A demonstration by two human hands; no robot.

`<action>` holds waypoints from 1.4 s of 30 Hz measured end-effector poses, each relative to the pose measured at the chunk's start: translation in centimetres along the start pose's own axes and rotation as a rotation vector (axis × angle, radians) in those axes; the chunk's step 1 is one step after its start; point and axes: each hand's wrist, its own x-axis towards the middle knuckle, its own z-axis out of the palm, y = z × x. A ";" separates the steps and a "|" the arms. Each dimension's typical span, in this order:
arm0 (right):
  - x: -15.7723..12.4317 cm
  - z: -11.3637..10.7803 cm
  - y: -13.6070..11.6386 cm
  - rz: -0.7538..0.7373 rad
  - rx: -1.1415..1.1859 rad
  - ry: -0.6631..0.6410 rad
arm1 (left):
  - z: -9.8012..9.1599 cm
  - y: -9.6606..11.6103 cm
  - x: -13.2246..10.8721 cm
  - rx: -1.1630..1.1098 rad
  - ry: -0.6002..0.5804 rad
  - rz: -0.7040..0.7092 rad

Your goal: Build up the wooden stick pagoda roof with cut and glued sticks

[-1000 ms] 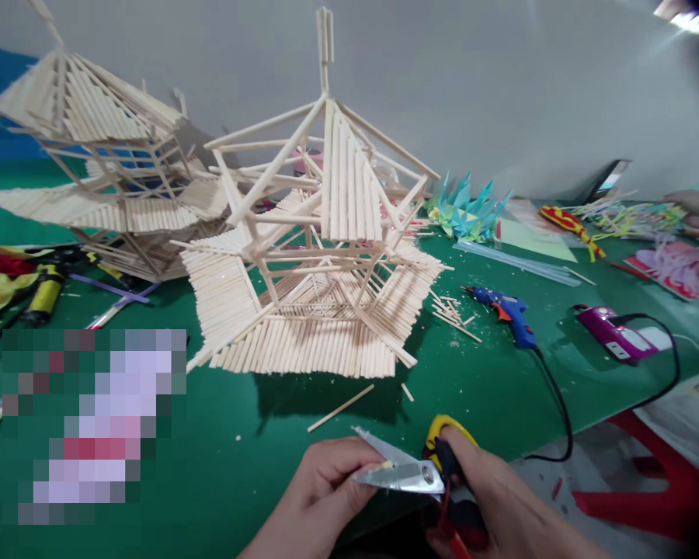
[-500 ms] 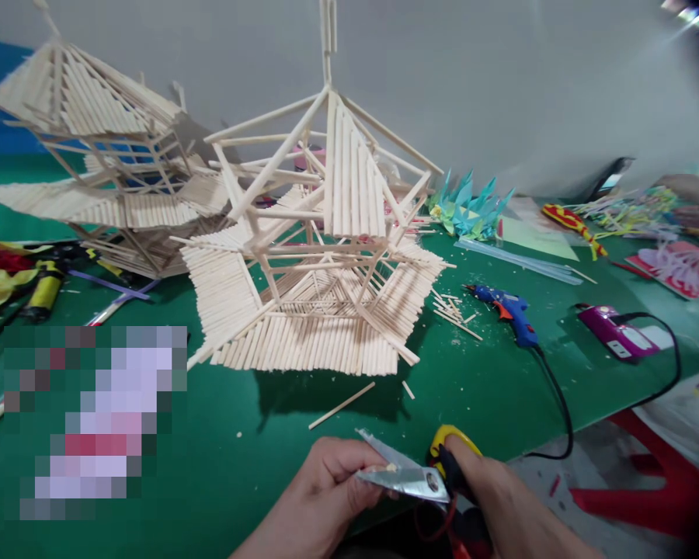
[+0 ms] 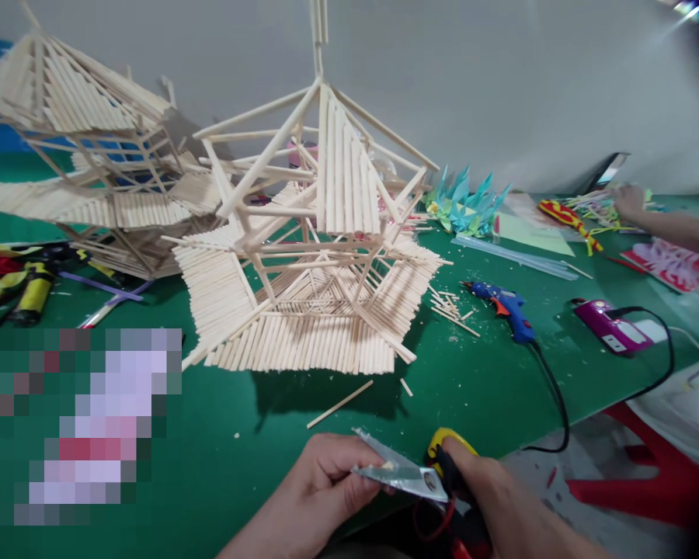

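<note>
My right hand (image 3: 483, 481) is closed on the handles of a pair of scissors (image 3: 408, 477), yellow, black and red with metal blades. The blades stand partly apart and point left. My left hand (image 3: 332, 477) is pinched at the blade tips. The pale end of a thin wooden stick (image 3: 387, 466) shows between its fingers and the blades; the rest of it is hidden. Just beyond my hands stands a pagoda model (image 3: 303, 341) of wooden sticks. One face of its top roof is covered with sticks; other faces show bare frame.
A second stick pagoda (image 3: 87, 198) stands at the left. Loose stick pieces (image 3: 454, 313), a blue glue gun (image 3: 504, 307) and a purple power box (image 3: 617, 326) lie on the green table (image 3: 221, 489). Another person's hand (image 3: 632, 203) touches paper strips at the right. A red stool (image 3: 646, 481) stands below.
The other person's hand has moved left onto the paper strips. My view has shifted slightly; my hands and the scissors keep nearly the same pose.
</note>
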 end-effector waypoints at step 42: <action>0.2 -0.2 0.4 -0.001 -0.060 -0.048 | 0.0 1.1 0.3 0.165 -0.043 0.002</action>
